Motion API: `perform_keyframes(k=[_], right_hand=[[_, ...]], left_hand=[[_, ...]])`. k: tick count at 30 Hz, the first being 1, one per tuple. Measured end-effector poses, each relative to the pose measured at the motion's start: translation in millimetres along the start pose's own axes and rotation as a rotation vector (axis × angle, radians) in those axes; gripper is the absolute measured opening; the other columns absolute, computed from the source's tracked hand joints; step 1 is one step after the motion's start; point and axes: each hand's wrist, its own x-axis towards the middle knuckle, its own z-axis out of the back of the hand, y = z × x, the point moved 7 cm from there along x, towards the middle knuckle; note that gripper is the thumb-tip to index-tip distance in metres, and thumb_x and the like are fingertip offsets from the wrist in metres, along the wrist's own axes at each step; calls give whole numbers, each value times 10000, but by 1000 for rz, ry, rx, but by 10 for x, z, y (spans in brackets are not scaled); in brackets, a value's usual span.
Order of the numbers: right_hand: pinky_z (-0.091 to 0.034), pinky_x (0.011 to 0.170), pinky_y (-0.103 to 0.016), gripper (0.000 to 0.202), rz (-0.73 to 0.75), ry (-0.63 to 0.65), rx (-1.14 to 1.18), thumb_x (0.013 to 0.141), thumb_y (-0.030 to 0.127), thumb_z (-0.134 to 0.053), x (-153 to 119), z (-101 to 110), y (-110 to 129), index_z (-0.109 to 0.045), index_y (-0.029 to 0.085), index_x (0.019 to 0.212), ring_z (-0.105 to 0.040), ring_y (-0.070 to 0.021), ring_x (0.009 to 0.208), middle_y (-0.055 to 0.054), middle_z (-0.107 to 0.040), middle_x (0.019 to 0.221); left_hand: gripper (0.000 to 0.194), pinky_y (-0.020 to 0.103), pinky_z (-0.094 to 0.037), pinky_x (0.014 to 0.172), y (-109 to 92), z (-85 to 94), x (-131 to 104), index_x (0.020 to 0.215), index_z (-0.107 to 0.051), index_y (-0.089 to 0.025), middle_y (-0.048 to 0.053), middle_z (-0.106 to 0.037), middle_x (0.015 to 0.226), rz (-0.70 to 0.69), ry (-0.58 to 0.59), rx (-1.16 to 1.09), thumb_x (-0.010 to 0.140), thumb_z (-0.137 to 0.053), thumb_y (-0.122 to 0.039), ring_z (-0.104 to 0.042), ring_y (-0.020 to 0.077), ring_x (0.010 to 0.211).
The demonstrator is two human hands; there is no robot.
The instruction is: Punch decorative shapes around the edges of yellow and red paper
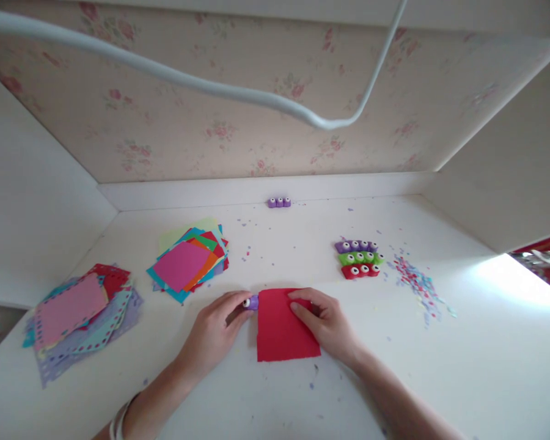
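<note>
Red paper lies at the frame's lower centre on a white tabletop. From the left I see hole-edged sheets, then the left hand pinching a purple googly-eyed gadget at the paper's edge; flowered wallpaper spans upper centre; the right hand grips the paper's right side; confetti litters the right.

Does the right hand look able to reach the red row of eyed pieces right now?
Probably yes: the red row lies just beyond the right hand with nothing bulky between, though that hand would have to leave the red sheet.
</note>
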Motion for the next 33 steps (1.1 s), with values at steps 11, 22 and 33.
perform_keyframes(k=[11,22,33], right_hand=[[-527,816,-313,162,74,52,-105,902,257,-580,-9,-22,118,-707,260,1001,-659,-181,915,-20,-714,1030],[-509,953,-423,262,281,-30,-392,917,241,-560,-163,-75,309,-664,249,1157,-559,-246,1151,-102,-474,1397],[-317,1119,-541,267,432,139,-674,953,262,-510,-200,-172,414,-666,264,1170,-522,-256,1220,-65,-609,1285]], left_hand=[[279,303,-542,917,-104,9,10,1192,-616,-234,51,-678,1116,-97,-4,115,913,-600,-228,-646,176,1017],[314,352,-524,962,-50,-29,-24,1219,-581,-240,61,-647,1174,-35,40,157,910,-613,-284,-625,196,1069],[246,329,-530,935,-146,9,-13,1161,-610,-231,49,-673,1089,-75,16,238,917,-598,-257,-633,187,1023]])
